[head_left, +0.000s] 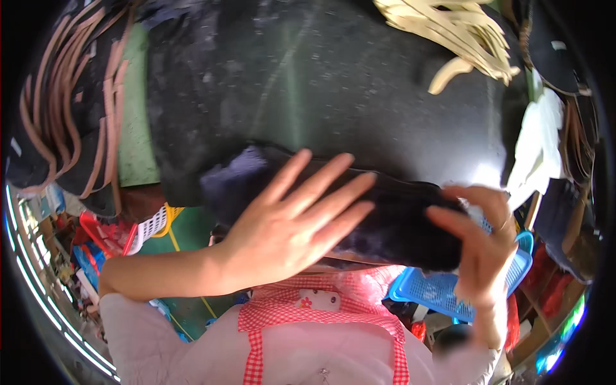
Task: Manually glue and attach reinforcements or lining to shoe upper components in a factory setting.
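A long, dark, soft-looking piece, perhaps fabric or leather, lies along the near edge of the black work surface. Its left end shows a bluish fuzzy patch, and a brownish strip peeks out under its near edge. My left hand rests flat across the piece with its fingers spread. At the piece's right end, my right hand has its fingers bent around the edge and grips it; this hand is slightly blurred.
Cream-coloured strips are heaped at the far right of the surface. Dark pieces with brown edging are stacked at the left, beside a green strip. White material hangs at the right. Below stand a blue basket and a red basket.
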